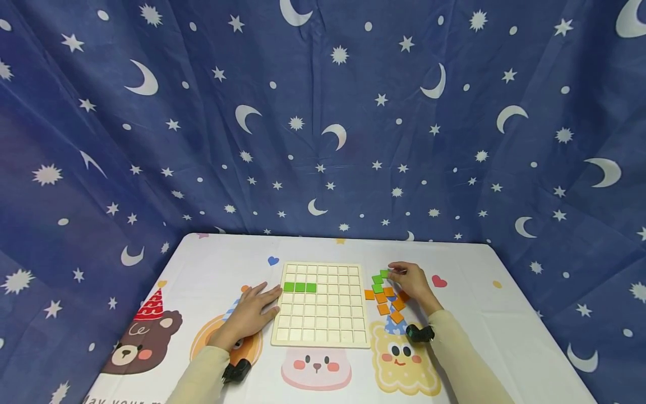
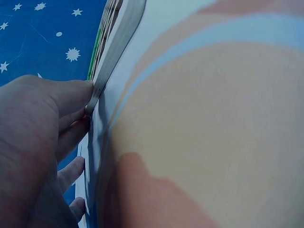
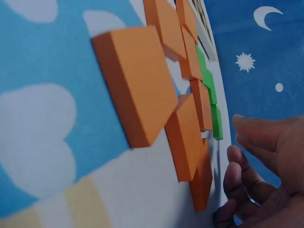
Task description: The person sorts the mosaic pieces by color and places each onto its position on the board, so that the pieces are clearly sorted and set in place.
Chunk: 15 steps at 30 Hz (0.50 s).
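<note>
A pale wooden grid board (image 1: 323, 343) lies flat on the table, with three green square tiles (image 1: 300, 287) side by side in one of its rows. At its left edge rests my left hand (image 1: 252, 311), fingers spread; in the left wrist view the thumb (image 2: 78, 92) touches the board's rim (image 2: 116, 47). To the right of the board, my right hand (image 1: 410, 280) is beside the farthest loose green tile (image 1: 385, 274). In the right wrist view a small gap shows between its fingertips and that green tile (image 3: 216, 122); nothing is seen held between them.
Several loose orange tiles (image 1: 383, 309) lie scattered right of the board, nearer than the loose green ones (image 1: 377, 279), some touching or overlapping. The white tablecloth (image 1: 469, 292) has cartoon prints. A blue curtain (image 1: 323, 140) with moons and stars hangs behind the table.
</note>
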### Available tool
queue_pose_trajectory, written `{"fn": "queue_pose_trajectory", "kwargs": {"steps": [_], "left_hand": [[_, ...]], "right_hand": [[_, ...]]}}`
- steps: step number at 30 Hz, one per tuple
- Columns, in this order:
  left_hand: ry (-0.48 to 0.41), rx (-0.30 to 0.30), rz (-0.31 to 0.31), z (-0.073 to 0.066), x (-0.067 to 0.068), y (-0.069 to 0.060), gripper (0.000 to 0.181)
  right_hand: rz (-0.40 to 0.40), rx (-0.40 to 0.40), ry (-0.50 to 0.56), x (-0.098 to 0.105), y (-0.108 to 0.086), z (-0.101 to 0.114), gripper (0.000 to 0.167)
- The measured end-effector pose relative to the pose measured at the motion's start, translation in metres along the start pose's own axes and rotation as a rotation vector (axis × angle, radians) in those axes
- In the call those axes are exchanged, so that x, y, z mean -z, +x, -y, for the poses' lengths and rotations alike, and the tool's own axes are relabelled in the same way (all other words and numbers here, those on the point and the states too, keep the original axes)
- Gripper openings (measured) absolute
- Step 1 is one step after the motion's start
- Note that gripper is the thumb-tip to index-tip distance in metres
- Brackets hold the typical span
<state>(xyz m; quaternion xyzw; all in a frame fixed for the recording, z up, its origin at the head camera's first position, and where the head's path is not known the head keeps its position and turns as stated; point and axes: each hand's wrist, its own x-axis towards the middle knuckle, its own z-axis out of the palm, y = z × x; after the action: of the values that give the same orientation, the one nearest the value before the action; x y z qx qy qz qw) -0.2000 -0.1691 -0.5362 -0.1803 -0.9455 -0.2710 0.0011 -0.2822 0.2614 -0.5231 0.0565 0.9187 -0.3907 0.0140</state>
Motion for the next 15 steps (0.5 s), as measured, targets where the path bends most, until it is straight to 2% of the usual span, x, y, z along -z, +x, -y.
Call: {"fn": "queue_pose_trajectory", "kwargs": {"steps": [8,15], "left_hand": [[0.003,-0.015,-0.007,-0.0002,0.0003,-0.0009,0.049],[0.004,-0.012,-0.003,0.001,0.0004,-0.0003,0.049]], "right_hand": [[0.014,-0.058,-0.02,-0.0054,0.0035,-0.0013,0.03],[0.012,-0.051,-0.034,-0.008,0.0055,-0.0013,0.027]]}}
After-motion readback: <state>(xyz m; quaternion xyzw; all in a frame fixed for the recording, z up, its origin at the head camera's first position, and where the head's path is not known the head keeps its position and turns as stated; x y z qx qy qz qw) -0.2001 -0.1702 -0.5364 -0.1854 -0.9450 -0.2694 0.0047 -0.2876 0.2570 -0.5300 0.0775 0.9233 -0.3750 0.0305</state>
